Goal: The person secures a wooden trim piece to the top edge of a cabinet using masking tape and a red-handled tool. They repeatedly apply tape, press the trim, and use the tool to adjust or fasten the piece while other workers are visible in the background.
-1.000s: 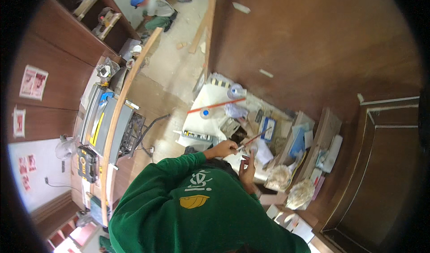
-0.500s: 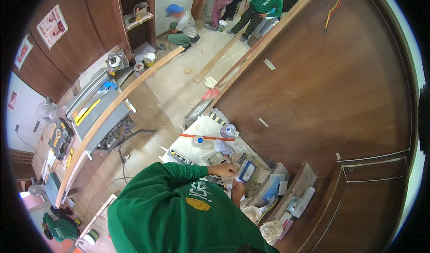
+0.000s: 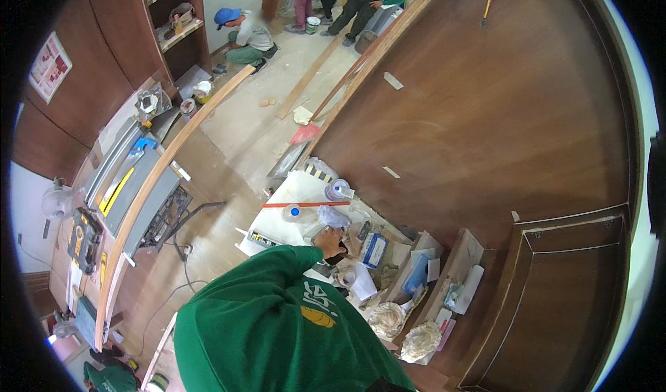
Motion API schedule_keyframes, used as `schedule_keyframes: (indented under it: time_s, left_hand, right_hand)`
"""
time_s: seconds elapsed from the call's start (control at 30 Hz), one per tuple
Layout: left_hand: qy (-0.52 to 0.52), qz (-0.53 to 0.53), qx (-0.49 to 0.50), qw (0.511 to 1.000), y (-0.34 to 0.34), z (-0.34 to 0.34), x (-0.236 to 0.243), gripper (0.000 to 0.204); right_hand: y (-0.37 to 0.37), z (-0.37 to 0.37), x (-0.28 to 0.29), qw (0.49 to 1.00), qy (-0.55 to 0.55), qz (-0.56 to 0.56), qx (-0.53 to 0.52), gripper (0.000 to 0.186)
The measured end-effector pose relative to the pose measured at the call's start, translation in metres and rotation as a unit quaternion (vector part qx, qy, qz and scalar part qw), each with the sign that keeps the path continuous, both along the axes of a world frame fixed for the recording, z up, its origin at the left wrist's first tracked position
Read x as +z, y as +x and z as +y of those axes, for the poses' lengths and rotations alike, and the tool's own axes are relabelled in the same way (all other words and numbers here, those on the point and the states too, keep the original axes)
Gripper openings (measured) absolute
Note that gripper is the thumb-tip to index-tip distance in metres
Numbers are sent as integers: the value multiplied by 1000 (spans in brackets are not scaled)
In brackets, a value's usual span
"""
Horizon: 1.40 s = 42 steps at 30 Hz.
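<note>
My left hand (image 3: 327,243) reaches from the green sleeve (image 3: 291,256) to a grey container (image 3: 316,234) on the cluttered white board (image 3: 268,220); its fingertips are indistinct, so I cannot tell whether it grips anything. My right hand is hidden behind my body. Around my left hand lie a crumpled pale cloth (image 3: 334,217), a blue-and-white box (image 3: 375,248), a clear blue-capped container (image 3: 291,212), a long red strip (image 3: 306,204) and a white sheet (image 3: 363,283).
A long plank (image 3: 170,155) spans a grey machine (image 3: 142,198) on the left. A brown panel (image 3: 485,114) and boxes (image 3: 454,281) stand right. Co-workers crouch or stand at the back (image 3: 250,38); another is at lower left (image 3: 114,372).
My left hand has moved up and left to the grey container. My right hand, earlier visible at a thin stick, has gone out of sight. The view has swung, showing more co-workers at the back.
</note>
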<state>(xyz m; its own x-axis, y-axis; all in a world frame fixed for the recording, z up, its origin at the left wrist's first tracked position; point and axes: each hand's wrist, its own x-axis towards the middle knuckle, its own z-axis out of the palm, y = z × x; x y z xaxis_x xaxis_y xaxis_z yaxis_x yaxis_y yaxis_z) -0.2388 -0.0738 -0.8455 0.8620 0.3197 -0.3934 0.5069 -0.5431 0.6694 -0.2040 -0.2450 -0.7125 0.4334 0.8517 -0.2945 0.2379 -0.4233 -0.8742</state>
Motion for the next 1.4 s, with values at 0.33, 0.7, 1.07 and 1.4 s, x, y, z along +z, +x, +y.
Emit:
schedule_keyframes:
  time_s: [0.33, 0.7, 1.07, 1.4]
  left_hand:
    - [-3, -4, 30, 1000, 19, -3, -37, 54]
    - [-69, -28, 87, 993, 17, 44, -80, 50]
    - [-587, -212, 148, 767, -16, 95, -209, 29]
    - [-469, -58, 334, 815, -111, 111, -118, 56]
  right_hand:
    - [3, -29, -27, 996, -12, -56, -61, 34]
    - [-9, -53, -51, 986, -15, -80, -143, 35]
    - [-101, -318, -220, 956, -74, -110, -262, 38]
    - [-194, -272, -197, 893, -212, 5, -398, 50]
